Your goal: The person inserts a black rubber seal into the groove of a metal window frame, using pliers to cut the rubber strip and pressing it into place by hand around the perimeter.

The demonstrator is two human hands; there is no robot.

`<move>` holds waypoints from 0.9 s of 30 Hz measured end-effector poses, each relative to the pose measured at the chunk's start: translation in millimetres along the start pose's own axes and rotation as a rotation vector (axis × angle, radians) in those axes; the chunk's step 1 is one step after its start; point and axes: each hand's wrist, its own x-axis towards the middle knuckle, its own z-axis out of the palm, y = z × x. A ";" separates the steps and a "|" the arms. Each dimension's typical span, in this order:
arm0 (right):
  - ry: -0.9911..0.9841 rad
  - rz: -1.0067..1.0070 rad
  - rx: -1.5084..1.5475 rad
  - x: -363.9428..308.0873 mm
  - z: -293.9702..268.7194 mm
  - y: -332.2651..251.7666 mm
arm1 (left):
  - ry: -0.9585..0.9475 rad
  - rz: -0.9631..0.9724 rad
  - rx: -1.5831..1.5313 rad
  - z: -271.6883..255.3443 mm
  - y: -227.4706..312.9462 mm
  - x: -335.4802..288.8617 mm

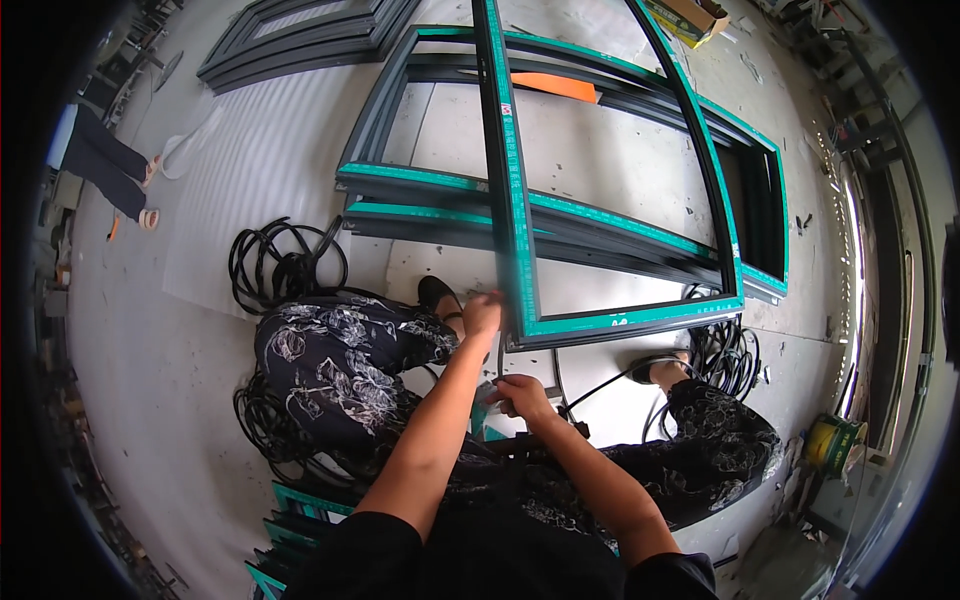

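Note:
A black window frame with a green film strip on its face [620, 322] stands tilted in front of me. My left hand [483, 316] is at the lower end of its left side bar; the fingers are small and smeared by motion, so their grip is unclear. Lower down, between my knees, my right hand [524, 396] is closed with thumb and fingers pinched on a thin black rubber strip [501, 365], which runs up toward the frame's lower left corner. A small grey-green piece [484, 393] shows beside the right fingertips; its kind is hard to make out.
More green-filmed frames [410, 182] lie stacked behind, with an orange piece [555, 86] on them. Dark frames [300, 40] rest at the far left. Coils of black strip lie left [285, 265] and right [725, 358]. A person [105, 160] stands at far left.

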 end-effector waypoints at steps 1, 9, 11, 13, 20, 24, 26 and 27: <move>0.004 -0.004 -0.009 0.2 3.2 -0.3 | -0.043 -0.097 -0.112 -5.1 -8.5 4.3; 0.058 -0.087 -0.071 2.3 3.7 4.8 | -0.054 -0.160 -0.060 1.0 -2.3 -17.7; 0.072 -0.087 -0.046 0.3 4.1 4.3 | -0.034 -0.140 -0.063 0.7 -2.7 -18.2; 0.083 -0.087 -0.022 -1.4 5.4 4.0 | -0.124 -0.129 -0.219 -1.4 -19.3 -14.0; 0.166 -0.266 -0.105 4.2 4.8 7.6 | 0.061 -0.031 0.057 4.6 -20.8 -13.6; 0.153 -0.220 -0.105 7.5 -5.4 11.6 | -0.077 -0.101 -0.155 10.4 -10.1 -37.4; 0.100 -0.187 -0.124 6.9 -0.6 8.7 | -0.024 -0.065 -0.112 8.2 -19.9 -28.6; 0.090 -0.194 -0.131 7.3 4.4 6.4 | 0.017 -0.079 -0.139 5.0 -27.4 -18.2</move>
